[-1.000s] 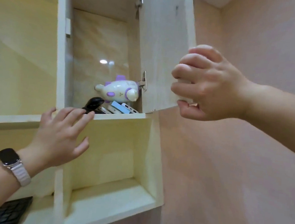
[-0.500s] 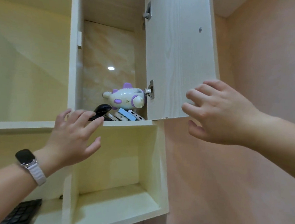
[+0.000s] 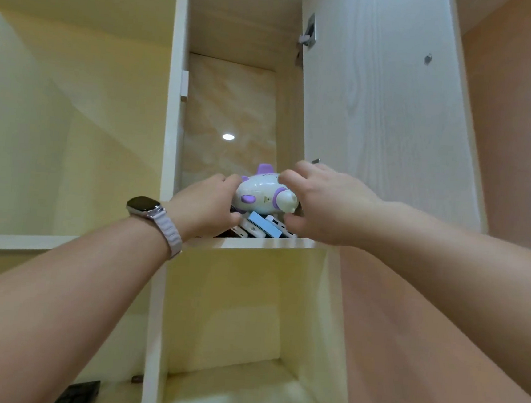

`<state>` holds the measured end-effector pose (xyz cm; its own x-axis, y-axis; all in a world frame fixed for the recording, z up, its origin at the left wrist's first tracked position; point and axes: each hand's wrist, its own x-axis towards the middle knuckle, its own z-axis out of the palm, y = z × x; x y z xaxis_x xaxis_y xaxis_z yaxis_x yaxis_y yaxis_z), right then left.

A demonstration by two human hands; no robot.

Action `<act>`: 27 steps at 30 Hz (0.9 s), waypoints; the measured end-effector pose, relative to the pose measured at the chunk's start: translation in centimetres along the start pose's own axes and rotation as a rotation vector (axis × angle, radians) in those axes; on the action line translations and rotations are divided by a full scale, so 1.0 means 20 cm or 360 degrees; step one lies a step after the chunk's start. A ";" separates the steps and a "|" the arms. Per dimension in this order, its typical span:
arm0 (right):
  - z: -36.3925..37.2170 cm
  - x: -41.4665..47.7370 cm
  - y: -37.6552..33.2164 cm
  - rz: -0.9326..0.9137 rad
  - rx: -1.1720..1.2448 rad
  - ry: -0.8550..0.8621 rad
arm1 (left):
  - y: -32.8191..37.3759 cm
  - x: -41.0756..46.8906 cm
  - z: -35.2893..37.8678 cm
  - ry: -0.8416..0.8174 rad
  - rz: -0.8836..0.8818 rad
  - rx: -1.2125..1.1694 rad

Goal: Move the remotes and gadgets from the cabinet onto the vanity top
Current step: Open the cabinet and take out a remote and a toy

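A white and purple airplane-shaped gadget [image 3: 263,193] lies on top of a pile of flat gadgets in the open upper cabinet compartment. My left hand [image 3: 207,204], with a watch on its wrist, reaches in at the gadget's left end and covers the dark item there. My right hand [image 3: 319,199] curls around the gadget's right end, fingers over its top and thumb below its nose. A blue power bank [image 3: 263,227] and white flat devices [image 3: 244,231] stick out from under it at the shelf's [image 3: 254,243] front edge.
The white cabinet door [image 3: 390,116] stands swung open to the right, close to the pink wall [image 3: 516,143]. Below the shelf is an open cubby [image 3: 240,327]. A dark keyboard corner [image 3: 78,397] shows at the bottom left.
Both hands have moved from outside the cabinet into the compartment. The right hand left the door's edge and came to the airplane gadget; the left hand went in over the dark item.
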<state>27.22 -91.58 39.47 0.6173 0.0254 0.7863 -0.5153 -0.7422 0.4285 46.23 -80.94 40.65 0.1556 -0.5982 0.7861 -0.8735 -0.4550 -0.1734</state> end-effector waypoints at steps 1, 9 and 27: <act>0.04 0.06 -0.01 0.0017 0.0132 -0.0019 | 0.00 0.01 0.01 -0.0022 -0.0019 -0.0009; 0.32 0.41 -0.04 0.0008 0.0381 0.0005 | -0.05 0.05 0.10 0.0027 -0.0102 -0.0086; 0.44 0.60 -0.06 0.0128 0.0386 -0.0055 | -0.04 0.05 0.11 0.0005 -0.0382 0.0161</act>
<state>40.49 -96.29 44.37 0.6023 -0.0603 0.7960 -0.4086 -0.8799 0.2426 48.13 -82.64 40.21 0.3514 -0.4634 0.8135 -0.7612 -0.6473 -0.0399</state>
